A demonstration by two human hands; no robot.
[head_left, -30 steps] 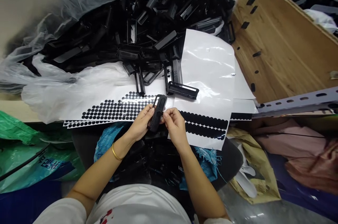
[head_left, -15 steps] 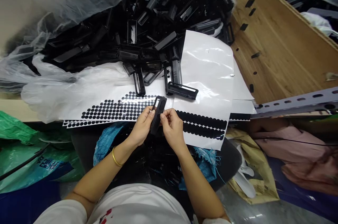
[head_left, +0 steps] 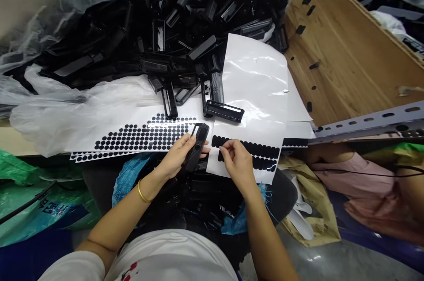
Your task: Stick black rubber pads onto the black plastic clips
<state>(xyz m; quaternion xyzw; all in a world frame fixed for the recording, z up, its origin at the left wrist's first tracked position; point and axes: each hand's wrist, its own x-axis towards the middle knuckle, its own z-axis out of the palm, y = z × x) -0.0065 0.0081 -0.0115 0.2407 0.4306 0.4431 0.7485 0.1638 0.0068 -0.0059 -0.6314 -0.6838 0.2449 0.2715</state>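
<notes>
My left hand point(head_left: 175, 159) grips a long black plastic part point(head_left: 196, 146), held upright over my lap. My right hand point(head_left: 236, 161) is off the part and rests on a white backing sheet point(head_left: 258, 91), its fingertips pinching at a row of round black stickers point(head_left: 251, 150). I cannot tell whether a sticker is between the fingers. A second sheet of black dot stickers point(head_left: 139, 136) lies to the left of the part. Two more loose black parts point(head_left: 225, 111) point(head_left: 169, 102) lie just beyond on the sheets.
A big heap of black plastic parts point(head_left: 185, 20) in clear plastic wrap fills the back. A plywood board point(head_left: 344, 51) and a slotted metal rail point(head_left: 367, 124) stand at the right. Green bags point(head_left: 36, 201) lie at the left, and more black parts sit in my lap.
My right hand has let go of the black part and moved right onto the sticker sheet. My left hand keeps the part, slightly lower. The view shifted a little.
</notes>
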